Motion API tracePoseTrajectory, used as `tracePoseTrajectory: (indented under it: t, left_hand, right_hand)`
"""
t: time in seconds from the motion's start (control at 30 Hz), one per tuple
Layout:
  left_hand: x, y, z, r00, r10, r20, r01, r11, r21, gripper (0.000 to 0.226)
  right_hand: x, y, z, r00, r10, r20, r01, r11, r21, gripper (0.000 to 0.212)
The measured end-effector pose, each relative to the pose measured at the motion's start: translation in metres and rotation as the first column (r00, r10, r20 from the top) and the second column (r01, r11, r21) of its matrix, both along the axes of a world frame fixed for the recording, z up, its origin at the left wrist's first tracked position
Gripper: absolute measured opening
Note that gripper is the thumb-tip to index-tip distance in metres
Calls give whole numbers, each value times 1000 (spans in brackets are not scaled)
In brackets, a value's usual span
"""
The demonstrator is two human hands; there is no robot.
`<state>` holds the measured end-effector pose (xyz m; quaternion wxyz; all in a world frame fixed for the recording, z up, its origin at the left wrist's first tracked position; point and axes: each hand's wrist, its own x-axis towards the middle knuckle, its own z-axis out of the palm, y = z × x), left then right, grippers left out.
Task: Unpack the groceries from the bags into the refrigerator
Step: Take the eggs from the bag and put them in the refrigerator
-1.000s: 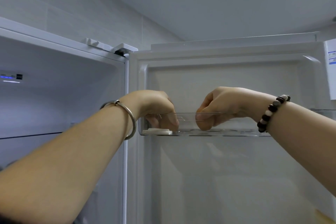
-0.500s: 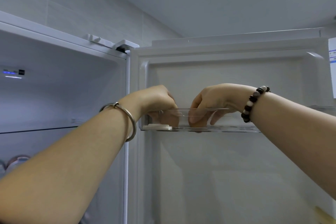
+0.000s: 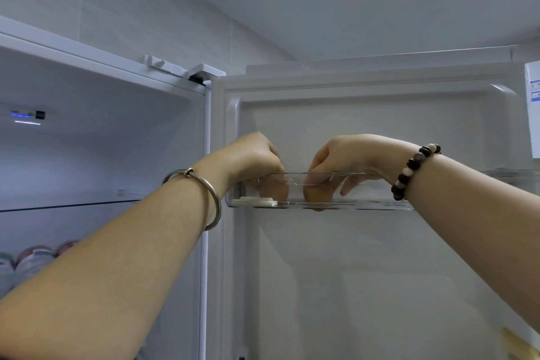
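Reaching down inside the bin [image 3: 377,199], left hand [image 3: 251,156] and right hand [image 3: 344,155] sit side by side along its length, fingers curled; held item indiscernible.

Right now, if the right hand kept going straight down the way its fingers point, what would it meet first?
Probably the floor of the clear door bin: the right hand dips inside it, though depth is unclear.

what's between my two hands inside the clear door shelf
Nothing visible: in the head view, the clear door shelf between left hand and right hand is bare.
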<state>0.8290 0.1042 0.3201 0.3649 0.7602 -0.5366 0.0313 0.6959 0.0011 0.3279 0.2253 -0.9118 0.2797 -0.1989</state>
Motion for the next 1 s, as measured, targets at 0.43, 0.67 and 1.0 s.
tracePoseTrajectory:
  t: [0.43, 0.67, 1.0]
  left_hand:
    - [-2, 5, -1, 999, -38, -10, 38, 999, -19, 13]
    - [-4, 7, -1, 999, -52, -7, 52, 998, -17, 11]
    - [-2, 4, -4, 984, -23, 179, 46, 991, -125, 13]
  right_hand:
    - [1, 6, 0, 998, -52, 44, 55, 996, -71, 32]
    - [-1, 6, 0, 998, -54, 32, 57, 995, -81, 28]
    - [-3, 6, -2, 996, -54, 78, 64, 989, -133, 25]
